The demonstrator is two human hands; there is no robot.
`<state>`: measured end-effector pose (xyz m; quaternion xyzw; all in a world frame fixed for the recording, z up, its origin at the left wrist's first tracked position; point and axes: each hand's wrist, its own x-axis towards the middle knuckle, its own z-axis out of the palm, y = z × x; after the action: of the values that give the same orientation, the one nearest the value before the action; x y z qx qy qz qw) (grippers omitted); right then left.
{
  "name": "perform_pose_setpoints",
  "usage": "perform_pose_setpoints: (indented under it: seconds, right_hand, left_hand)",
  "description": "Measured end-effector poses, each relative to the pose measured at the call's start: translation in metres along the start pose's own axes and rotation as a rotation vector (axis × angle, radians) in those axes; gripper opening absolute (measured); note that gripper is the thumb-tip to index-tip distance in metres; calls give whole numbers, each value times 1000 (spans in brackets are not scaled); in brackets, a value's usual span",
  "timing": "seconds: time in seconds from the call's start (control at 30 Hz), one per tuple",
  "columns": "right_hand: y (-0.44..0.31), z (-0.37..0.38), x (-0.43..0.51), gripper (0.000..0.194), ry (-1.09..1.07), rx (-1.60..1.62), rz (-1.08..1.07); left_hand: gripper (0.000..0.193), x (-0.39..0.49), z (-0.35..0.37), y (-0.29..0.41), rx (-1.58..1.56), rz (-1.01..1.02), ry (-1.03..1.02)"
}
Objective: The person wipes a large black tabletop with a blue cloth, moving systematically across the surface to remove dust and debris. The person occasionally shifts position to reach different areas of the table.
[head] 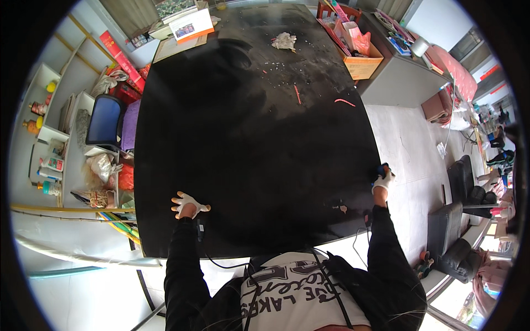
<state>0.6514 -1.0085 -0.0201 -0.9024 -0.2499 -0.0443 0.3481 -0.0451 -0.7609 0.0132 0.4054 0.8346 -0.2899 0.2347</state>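
A large black tabletop (256, 157) fills the middle of the head view. My left hand (188, 205), in a white glove with bare or tan fingertips, lies spread near the table's front left and holds nothing. At the right edge my right hand (384, 181), gloved too, is closed around a dark blue object (383, 169) whose kind I cannot tell. Toward the far side sit a crumpled whitish wad (284, 41), scattered white bits, and two thin pinkish-red strips, one (297, 94) left of the other (345, 102). A pale mark shows near the front right.
A cardboard box (362, 66) of papers and bags stands at the far right, beside a grey cabinet (408, 89). A desk calendar (191, 25) stands far left. Left of the table are a blue-backed chair (104, 120) and white shelves. Cables run along the front edge.
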Motion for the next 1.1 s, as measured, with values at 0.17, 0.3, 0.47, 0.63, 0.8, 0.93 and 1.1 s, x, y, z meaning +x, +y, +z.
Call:
perform_pose_setpoints:
  seconds: [0.17,0.3,0.47,0.63,0.8,0.93,1.1]
  right_hand:
    - [-112,9,-111,48,-395,6,-632]
    - [-169,12,-200,46,-857,-11,-1053]
    - [-118,-1,-157,40,-758,-78,-1058]
    - [10,-24,-54,39,-316,-149,-186]
    - [47,-32,-37,50,-38,-101,45]
    - [-31,-30,-102,48,-255,-127,-382]
    - [-124,-23,-189,48,-772,-87,-800]
  left_hand:
    - [163,-2,-3,-1,-17,2,-24]
    - [163,0,-2,-3,-18,2,11]
    - [163,2,1,-1,12,7,-2]
    - [161,2,2,-2,-1,15,4]
    - [160,-2,1,-4,-4,27,-1]
    - [160,-7,-2,-3,-19,35,2]
    - [160,-15,-7,0,-3,13,-11]
